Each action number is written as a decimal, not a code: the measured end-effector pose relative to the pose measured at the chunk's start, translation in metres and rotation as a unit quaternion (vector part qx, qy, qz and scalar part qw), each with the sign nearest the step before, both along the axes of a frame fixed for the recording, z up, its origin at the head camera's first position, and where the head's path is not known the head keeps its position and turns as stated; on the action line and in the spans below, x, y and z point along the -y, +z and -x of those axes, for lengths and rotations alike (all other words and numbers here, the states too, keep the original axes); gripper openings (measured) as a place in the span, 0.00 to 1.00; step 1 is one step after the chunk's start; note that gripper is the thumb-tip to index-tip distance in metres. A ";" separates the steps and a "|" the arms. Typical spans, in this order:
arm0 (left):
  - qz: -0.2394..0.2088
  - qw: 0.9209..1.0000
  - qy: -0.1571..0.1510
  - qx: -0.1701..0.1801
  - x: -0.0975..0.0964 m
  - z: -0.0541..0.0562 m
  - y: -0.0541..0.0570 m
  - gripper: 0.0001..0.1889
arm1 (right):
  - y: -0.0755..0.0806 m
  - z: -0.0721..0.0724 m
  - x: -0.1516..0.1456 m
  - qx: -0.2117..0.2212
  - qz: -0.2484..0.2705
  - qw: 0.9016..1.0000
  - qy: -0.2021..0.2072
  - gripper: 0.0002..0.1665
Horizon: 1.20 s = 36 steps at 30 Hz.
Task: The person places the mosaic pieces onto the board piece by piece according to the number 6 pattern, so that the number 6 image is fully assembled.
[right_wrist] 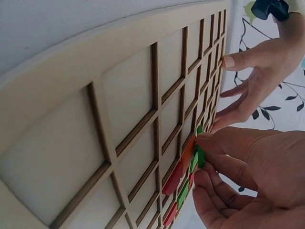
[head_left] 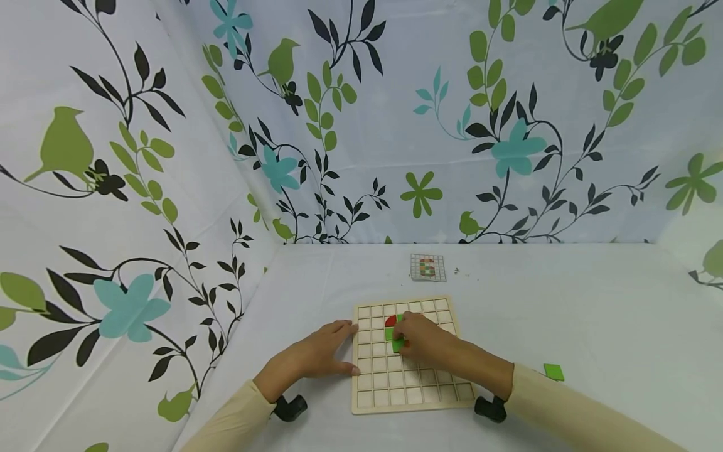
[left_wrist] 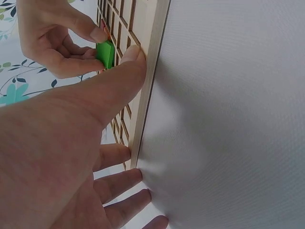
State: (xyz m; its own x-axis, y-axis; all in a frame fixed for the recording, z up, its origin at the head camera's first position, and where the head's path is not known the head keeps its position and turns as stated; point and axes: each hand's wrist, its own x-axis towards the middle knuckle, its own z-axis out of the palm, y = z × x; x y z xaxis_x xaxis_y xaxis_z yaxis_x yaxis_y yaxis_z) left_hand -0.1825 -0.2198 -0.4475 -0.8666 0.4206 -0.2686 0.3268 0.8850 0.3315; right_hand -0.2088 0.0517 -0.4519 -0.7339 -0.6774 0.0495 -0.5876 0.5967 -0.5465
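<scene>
A white surface (head_left: 565,314) meets a leaf-patterned curtain (head_left: 361,169) behind the gridded board (head_left: 380,380), at whose cells the right hand (head_left: 426,340) pinches a green tile (left_wrist: 105,54) while the left hand (head_left: 317,352), fingers extended, touches the board's left edge.

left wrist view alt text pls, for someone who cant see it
The right hand pinches a green tile at a wooden grid board, while the left hand rests its thumb on the board's rim. A white surface fills the right side.
</scene>
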 end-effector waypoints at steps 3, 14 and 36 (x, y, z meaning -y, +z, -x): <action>0.000 1.000 -0.001 0.002 0.001 0.000 -0.001 0.51 | 0.001 -0.001 0.002 -0.005 -0.007 1.000 -0.001 0.07; 0.003 1.000 -0.004 0.000 0.002 0.001 0.000 0.51 | 0.004 -0.002 0.007 0.009 -0.010 1.000 -0.001 0.08; 0.001 1.000 0.002 0.008 -0.002 0.001 0.004 0.50 | -0.005 -0.008 0.006 -0.104 -0.053 0.992 0.037 0.05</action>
State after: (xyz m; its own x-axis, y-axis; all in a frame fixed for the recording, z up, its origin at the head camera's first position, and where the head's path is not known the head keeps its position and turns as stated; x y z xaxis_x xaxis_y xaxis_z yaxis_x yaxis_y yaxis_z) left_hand -0.1831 -0.2174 -0.4435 -0.8639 0.4167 -0.2830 0.3185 0.8871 0.3341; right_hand -0.2012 0.0452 -0.4566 -0.6637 -0.7381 0.1209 -0.7254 0.5958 -0.3448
